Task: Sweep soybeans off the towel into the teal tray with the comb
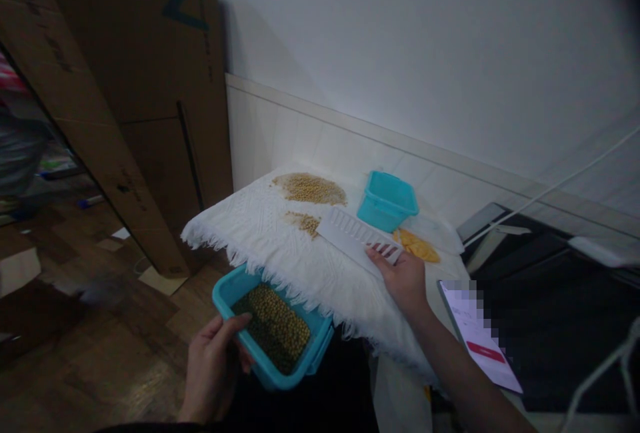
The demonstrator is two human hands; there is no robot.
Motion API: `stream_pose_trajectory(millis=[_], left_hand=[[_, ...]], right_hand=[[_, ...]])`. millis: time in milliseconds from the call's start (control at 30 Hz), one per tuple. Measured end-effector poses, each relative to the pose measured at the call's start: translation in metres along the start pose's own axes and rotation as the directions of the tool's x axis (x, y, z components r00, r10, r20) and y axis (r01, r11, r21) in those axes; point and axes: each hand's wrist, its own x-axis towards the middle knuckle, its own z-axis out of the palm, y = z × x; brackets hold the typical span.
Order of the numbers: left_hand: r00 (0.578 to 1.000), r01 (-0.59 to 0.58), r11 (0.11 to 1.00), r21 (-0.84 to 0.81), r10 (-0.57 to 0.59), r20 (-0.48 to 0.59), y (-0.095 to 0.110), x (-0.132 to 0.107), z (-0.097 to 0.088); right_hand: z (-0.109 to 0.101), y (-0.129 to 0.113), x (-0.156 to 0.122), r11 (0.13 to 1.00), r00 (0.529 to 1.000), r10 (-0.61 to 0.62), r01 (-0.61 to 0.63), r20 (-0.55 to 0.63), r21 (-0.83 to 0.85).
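My left hand grips the near rim of a teal plastic tub holding several greenish beans; the tub hangs just below the fringed front edge of a white cloth. My right hand holds one end of a flat white slotted plastic piece that lies on the cloth. A large pile of tan beans and a smaller pile sit on the cloth to the left of the white piece.
A second teal tub stands at the back of the cloth, with yellow pieces beside it. A phone lies at the right. Tall cardboard boxes lean at the left. A white cable crosses a dark surface.
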Motion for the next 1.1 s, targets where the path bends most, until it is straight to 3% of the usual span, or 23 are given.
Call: stream_pose_trajectory(millis=[1100], left_hand=[[0.998, -0.042, 0.999, -0.023, 0.041, -0.052, 0.000, 0.000, 0.004]], right_hand=[[0.014, -0.005, -0.011, 0.997, 0.991, 0.024, -0.033, 0.134, 0.069]])
